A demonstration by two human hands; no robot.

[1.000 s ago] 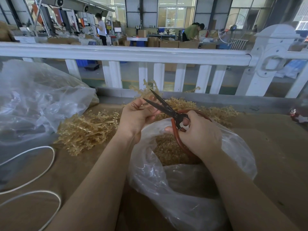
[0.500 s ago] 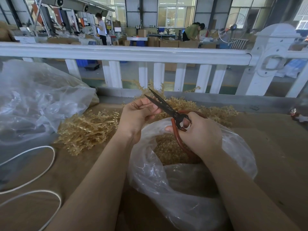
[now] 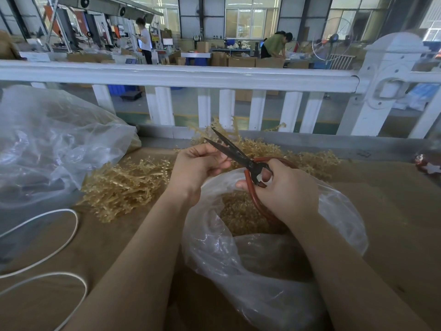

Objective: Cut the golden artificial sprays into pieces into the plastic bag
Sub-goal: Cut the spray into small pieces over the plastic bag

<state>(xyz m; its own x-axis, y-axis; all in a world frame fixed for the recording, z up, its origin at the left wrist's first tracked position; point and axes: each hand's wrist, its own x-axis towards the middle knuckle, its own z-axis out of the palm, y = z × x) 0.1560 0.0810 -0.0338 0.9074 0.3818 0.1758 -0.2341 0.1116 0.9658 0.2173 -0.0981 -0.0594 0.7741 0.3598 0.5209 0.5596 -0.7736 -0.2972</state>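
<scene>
My right hand [image 3: 284, 189] grips the red-brown handles of dark-bladed scissors [image 3: 229, 149], blades parted and pointing up-left. My left hand [image 3: 195, 168] is curled just left of the blades, holding a golden spray [image 3: 229, 132] that rises behind the scissors. Below both hands sits an open clear plastic bag [image 3: 238, 254] with cut golden pieces [image 3: 238, 211] inside. A pile of uncut golden sprays [image 3: 124, 185] lies on the brown table to the left, and more golden sprays [image 3: 310, 161] lie behind my right hand.
A large crumpled clear bag [image 3: 55, 144] fills the left side. White cord [image 3: 59, 237] loops over the table [image 3: 393, 211] at lower left. A white railing [image 3: 191, 75] runs along the far edge. A small red and white object [image 3: 428, 164] sits far right.
The scissors and both hands have shifted slightly up and left, and the held spray now sticks up higher behind the blades.
</scene>
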